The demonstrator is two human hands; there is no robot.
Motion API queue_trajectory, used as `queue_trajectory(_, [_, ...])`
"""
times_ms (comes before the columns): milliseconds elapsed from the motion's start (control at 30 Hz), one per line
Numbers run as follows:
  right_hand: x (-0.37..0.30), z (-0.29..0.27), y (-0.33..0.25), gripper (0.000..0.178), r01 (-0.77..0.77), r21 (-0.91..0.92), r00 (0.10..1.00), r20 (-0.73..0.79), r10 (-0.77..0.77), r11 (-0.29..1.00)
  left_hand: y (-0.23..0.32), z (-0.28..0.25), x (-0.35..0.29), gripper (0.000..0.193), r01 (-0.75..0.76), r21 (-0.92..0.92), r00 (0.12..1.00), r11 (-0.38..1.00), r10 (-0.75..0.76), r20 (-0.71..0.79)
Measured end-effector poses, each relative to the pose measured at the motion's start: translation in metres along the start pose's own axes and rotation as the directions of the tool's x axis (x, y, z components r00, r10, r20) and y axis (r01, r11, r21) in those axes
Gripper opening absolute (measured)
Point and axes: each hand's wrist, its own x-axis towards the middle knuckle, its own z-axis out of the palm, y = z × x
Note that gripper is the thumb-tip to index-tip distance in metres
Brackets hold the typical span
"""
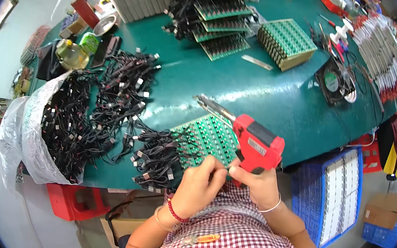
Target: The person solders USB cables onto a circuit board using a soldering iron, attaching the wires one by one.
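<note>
My right hand (264,187) is wrapped round the handle of a red and black soldering gun (258,144). Its metal tip points up and to the left, over the far edge of a green circuit board panel (214,138). At the panel's near edge, my left hand (201,180) is closed with the fingers curled in, close to my right thumb. Whatever those fingers pinch, if anything, is hidden. Black USB cables (157,156) lie bunched over the panel's left side, their thin wire ends along its rows.
More black cables (122,82) are heaped to the left, some in a clear plastic bag (35,124). Stacked circuit panels (288,40) and a cabled pile (221,22) stand at the back. A small fan (332,81) sits right. A blue crate (306,196) stands beside the green table (184,80).
</note>
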Motion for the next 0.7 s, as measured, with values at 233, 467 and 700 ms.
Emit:
queue_trajectory(233, [0.009, -0.006, -0.003, 0.043, 0.037, -0.006, 0.999, 0.002, -0.037, 0.999, -0.008, -0.001, 0.000, 0.011, 0.127, -0.035, 0.990, 0.991, -0.129, -0.054])
queue_trajectory(467, [-0.001, 0.004, -0.007, 0.017, -0.009, -0.192, 0.999, 0.035, 0.016, 0.981, -0.010, 0.002, -0.006, 0.010, 0.090, 0.001, 0.995, 0.996, -0.090, -0.043])
queue_trajectory(700, [0.008, 0.003, -0.004, 0.022, 0.027, -0.064, 0.998, 0.065, -0.023, 0.998, -0.012, 0.004, -0.004, 0.010, -0.077, 0.023, 0.994, 0.997, 0.078, -0.075])
